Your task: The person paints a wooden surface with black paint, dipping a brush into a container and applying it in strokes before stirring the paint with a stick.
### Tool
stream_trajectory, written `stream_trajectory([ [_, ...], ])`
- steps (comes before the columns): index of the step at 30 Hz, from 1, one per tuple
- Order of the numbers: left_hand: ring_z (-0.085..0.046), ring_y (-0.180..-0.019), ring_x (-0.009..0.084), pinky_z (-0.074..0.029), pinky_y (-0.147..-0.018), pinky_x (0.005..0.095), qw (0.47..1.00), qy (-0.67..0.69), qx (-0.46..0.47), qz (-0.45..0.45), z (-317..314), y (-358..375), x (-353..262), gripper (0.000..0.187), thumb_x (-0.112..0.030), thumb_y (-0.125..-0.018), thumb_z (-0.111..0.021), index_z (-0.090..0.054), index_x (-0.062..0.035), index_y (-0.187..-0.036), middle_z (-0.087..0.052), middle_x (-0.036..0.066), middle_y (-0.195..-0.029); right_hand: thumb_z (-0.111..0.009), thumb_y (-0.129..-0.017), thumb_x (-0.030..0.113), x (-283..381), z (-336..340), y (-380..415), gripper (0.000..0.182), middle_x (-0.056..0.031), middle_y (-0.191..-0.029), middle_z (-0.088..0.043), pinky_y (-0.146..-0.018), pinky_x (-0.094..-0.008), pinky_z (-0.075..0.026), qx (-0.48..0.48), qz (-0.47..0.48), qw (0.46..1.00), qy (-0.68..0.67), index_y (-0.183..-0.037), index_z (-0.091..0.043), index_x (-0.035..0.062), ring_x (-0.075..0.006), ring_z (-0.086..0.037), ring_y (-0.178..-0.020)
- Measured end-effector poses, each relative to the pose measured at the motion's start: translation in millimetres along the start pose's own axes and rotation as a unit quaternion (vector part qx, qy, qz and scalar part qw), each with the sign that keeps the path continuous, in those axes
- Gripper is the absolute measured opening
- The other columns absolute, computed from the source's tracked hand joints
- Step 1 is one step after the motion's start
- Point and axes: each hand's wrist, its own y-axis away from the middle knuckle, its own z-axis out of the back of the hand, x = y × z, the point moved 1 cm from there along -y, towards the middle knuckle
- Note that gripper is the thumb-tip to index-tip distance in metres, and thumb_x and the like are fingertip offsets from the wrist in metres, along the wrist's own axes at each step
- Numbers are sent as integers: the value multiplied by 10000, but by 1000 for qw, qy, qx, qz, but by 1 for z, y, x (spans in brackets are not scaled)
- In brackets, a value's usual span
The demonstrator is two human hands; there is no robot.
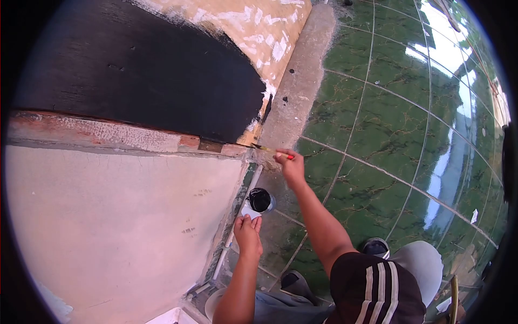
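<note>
My right hand (291,168) is closed around a thin paintbrush (268,149) with a yellow and red handle. Its dark tip is at the lower corner of a door-like panel (145,75), mostly black here, with bare tan wood and white patches beyond. Lower down, my left hand (249,236) pinches a small white piece of card or paper (251,213) at the side of a clear cup holding black paint (260,200). Whether those fingers also touch the cup is hidden.
A pale wall (118,210) with a rough reddish ledge (108,132) stands on the left. A white pipe (221,262) runs along its foot. Glossy green tiles (367,140) cover the floor on the right, bordered by a concrete strip (299,81) with black spots. My sandalled feet are below.
</note>
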Motion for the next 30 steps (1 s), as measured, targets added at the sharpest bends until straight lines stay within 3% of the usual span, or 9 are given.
stream_trajectory([
  [7, -644, -1017, 269, -560, -979, 403, 1000, 4, 18, -5, 9, -2, 2, 140, -88, -1029, -533, -491, 10, -1119, -586, 140, -1104, -666, -881, 91, 85, -12, -95, 214, -144, -888, -743, -773, -284, -566, -22, 94, 988, 121, -1007, -726, -70, -191, -728, -824],
  [12, -642, -1023, 275, -564, -974, 404, 1000, 13, 16, -2, 15, -5, 1, 129, -85, -1026, -536, -487, 8, -1101, -584, 146, -1109, -643, -893, 108, 108, -19, -155, 172, -68, -794, -716, -713, -281, -540, -113, 150, 966, -176, -935, -739, -29, -144, -688, -752],
  [15, -642, -1028, 280, -567, -973, 403, 1000, 10, 16, -5, 15, -4, 2, 130, -82, -1028, -531, -487, 11, -1107, -583, 149, -1116, -602, -920, 31, 88, -19, -148, 140, -110, -883, -688, -771, -285, -548, -110, 153, 952, -243, -976, -705, -45, -169, -671, -859],
  [16, -642, -1029, 281, -568, -974, 403, 1000, 4, 15, -5, 12, -3, 1, 133, -80, -1028, -529, -489, 13, -1115, -582, 149, -1117, -613, -921, 53, 46, -16, -141, 134, -103, -849, -687, -760, -271, -529, -81, 80, 984, -140, -959, -703, -39, -148, -652, -857],
  [20, -641, -1029, 278, -570, -976, 400, 1000, 7, 12, 1, 8, -5, 4, 127, -75, -1033, -520, -495, 15, -1119, -577, 152, -1121, -636, -883, 115, 4, -6, -79, 174, -87, -744, -693, -662, -263, -502, -5, 25, 998, 66, -857, -713, -39, -131, -643, -725],
  [23, -636, -1005, 252, -556, -991, 401, 1000, 8, 9, 4, 0, 1, -2, 101, -103, -1049, -507, -489, -3, -1039, -565, 135, -1080, -633, -854, 126, 29, 9, -70, 196, -92, -724, -703, -632, -269, -499, 22, 9, 990, 136, -800, -710, -47, -135, -645, -671],
  [26, -647, -1000, 265, -571, -974, 401, 1000, -10, 16, -5, 0, 1, -2, 95, -81, -1035, -520, -499, 4, -1070, -585, 145, -1108, -623, -835, 113, 74, 8, -94, 194, -111, -730, -711, -649, -266, -516, -2, 45, 986, 159, -772, -704, -51, -144, -668, -685],
  [28, -649, -996, 264, -570, -974, 402, 1000, -5, 12, -3, 3, 0, 0, 90, -82, -1033, -524, -499, -1, -1065, -590, 142, -1100, -628, -847, 81, 95, -3, -135, 164, -118, -774, -708, -674, -269, -537, -35, 113, 987, 110, -824, -697, -65, -160, -678, -723],
  [30, -650, -994, 263, -568, -974, 402, 1000, 0, 12, -3, 6, -4, 2, 89, -83, -1032, -528, -500, -5, -1063, -593, 140, -1093, -623, -860, 56, 117, -17, -162, 145, -118, -812, -701, -682, -282, -546, -72, 132, 985, -80, -872, -687, -73, -174, -677, -743],
])
